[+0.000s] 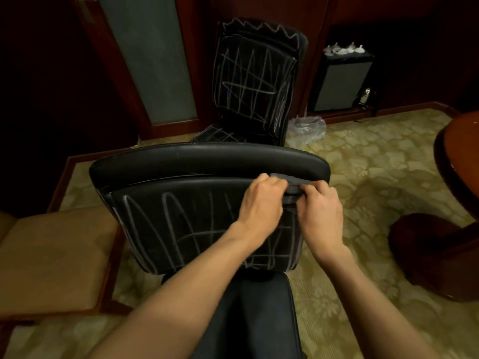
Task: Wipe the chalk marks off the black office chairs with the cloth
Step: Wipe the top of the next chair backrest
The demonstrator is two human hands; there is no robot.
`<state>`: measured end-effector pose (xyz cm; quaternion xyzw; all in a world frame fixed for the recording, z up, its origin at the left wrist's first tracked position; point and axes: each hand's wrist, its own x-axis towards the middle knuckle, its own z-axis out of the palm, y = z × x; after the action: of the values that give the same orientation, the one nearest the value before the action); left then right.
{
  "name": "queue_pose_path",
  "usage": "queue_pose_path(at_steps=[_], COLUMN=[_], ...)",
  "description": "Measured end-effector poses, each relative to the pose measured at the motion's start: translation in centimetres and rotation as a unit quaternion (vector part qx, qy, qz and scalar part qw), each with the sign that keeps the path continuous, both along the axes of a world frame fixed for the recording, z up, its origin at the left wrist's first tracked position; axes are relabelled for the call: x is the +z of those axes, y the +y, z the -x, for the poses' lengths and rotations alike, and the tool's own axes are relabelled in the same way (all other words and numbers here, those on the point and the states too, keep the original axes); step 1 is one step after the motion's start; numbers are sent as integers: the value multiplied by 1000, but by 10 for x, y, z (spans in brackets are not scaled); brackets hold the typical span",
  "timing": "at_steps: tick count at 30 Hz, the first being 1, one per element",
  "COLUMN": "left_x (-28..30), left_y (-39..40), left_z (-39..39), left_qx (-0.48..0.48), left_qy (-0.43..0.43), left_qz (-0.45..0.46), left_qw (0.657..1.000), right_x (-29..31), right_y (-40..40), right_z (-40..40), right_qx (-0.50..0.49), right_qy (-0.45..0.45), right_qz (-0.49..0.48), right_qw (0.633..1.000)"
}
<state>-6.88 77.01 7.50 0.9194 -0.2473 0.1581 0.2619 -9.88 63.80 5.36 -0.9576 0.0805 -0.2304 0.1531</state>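
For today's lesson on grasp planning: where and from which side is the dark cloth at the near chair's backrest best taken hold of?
Grip the dark cloth at its two ends, from above and the near side, as the left hand and right hand do. It lies bunched in a narrow band across the near chair backrest's upper right, so probably only the ends offer free folds to pinch.

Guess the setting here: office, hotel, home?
Probably a hotel room or a meeting room. Patterned gold carpet, dark wood panelling, a mini-fridge topped with cups, plus black office chairs covered in chalk.
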Motion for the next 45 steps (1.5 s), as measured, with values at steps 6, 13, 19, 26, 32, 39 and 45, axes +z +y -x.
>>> queue_pose_path(at_steps=[6,13,19,26,32,39,45], left_x=[1,-5,-9,-17,-15,-2,-4], left_y=[21,115,209,301,253,126,53], left_z=[-7,-20,-15,2,-5,-15,-12], left_qx=[-18,51,147,284,271,160,77], left_qy=[-13,-28,-25,6,-1,-4,-4], left_qz=[-6,15,13,16,69,79,67], left_qw=[1000,998,989,959,960,984,995], right_x=[2,17,25,20,17,16,3], right_y=[22,112,210,310,245,118,43], right_z=[-9,-35,-49,-50,-46,-42,-21], right_qx=[-20,57,139,264,262,173,109], right_qy=[5,-26,-29,-11,-41,-41,-61], right_qz=[0,43,54,59,97,84,33], right_qw=[1000,997,988,963,959,980,992])
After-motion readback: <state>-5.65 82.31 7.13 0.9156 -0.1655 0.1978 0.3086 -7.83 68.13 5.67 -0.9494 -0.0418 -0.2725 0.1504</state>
